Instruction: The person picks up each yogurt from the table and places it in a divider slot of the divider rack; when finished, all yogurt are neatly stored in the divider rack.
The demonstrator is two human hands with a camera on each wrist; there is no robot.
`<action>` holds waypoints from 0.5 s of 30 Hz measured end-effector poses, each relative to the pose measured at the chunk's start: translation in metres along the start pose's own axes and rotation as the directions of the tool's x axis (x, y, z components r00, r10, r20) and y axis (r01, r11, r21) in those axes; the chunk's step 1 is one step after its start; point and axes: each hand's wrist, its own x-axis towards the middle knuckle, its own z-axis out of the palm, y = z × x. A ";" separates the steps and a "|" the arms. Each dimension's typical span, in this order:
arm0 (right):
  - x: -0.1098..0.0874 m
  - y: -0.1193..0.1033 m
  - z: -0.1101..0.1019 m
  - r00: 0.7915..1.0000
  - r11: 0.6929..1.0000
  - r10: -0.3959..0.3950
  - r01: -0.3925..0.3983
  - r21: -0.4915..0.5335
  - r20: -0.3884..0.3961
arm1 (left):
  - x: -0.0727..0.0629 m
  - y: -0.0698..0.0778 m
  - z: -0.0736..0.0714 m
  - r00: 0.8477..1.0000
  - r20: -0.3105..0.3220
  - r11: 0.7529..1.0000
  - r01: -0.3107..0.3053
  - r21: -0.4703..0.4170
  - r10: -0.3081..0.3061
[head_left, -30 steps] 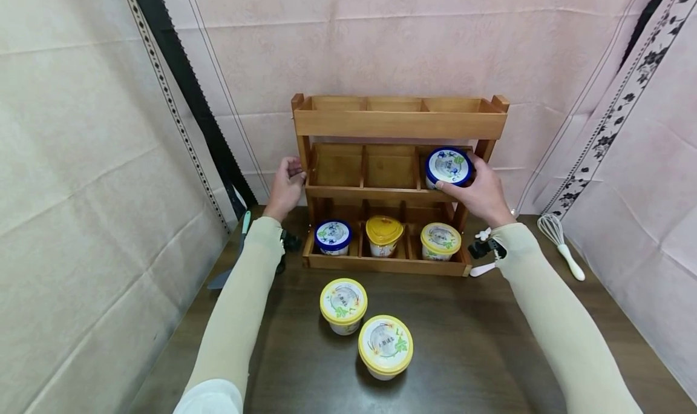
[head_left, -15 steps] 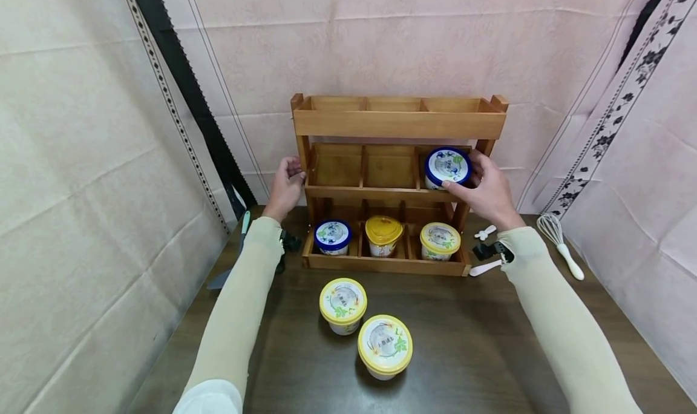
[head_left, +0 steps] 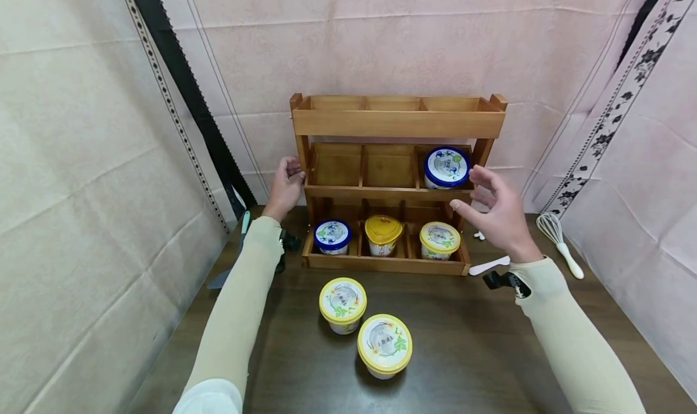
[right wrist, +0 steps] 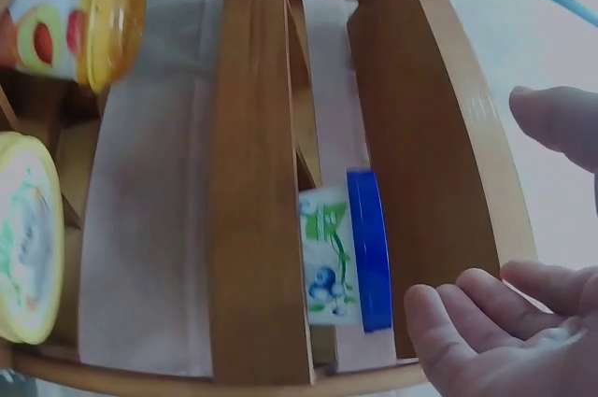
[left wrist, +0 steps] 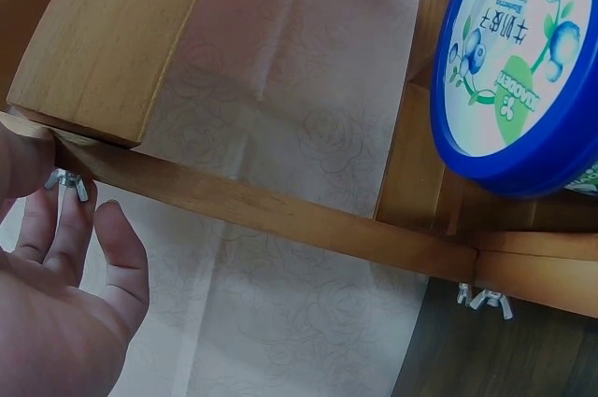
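A three-tier wooden rack [head_left: 399,124] stands on the table. My left hand [head_left: 285,187] holds its left side frame at middle-tier height; in the left wrist view its curled fingers [left wrist: 70,238] are by a wing nut. A blue-lidded tub [head_left: 446,167] sits in the middle tier's right compartment. Just right of and below that tub, my right hand [head_left: 501,214] is apart from it, thumb and fingers spread, holding nothing. The bottom tier holds another blue-lidded tub [head_left: 333,236], an orange-yellow-lidded tub [head_left: 383,235] and a pale yellow-lidded tub [head_left: 440,241].
Two yellow-lidded tubs, one farther [head_left: 343,305] and one nearer [head_left: 385,346], stand on the table before the rack. A whisk [head_left: 561,244] and a white-handled utensil [head_left: 488,266] lie at the right. A spatula [head_left: 220,279] lies left, partly behind the left arm. Cloth walls surround the table.
My right hand has let go of the blue-lidded tub in the middle tier and drawn back right and down, fingers spreading. The left hand stays at the rack's side.
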 end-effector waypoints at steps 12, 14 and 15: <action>-0.034 0.003 0.027 0.981 0.998 -0.059 0.057 0.017 0.184 | 0.000 0.000 0.000 1.000 0.004 1.000 0.007 0.001 -0.007; -0.039 0.003 0.033 0.973 0.997 -0.080 0.075 0.032 0.217 | 0.000 0.000 0.000 1.000 0.003 1.000 0.010 0.005 -0.010; -0.042 0.004 0.037 0.969 0.996 -0.090 0.083 0.039 0.230 | 0.000 0.001 0.000 1.000 0.002 1.000 0.011 0.006 -0.011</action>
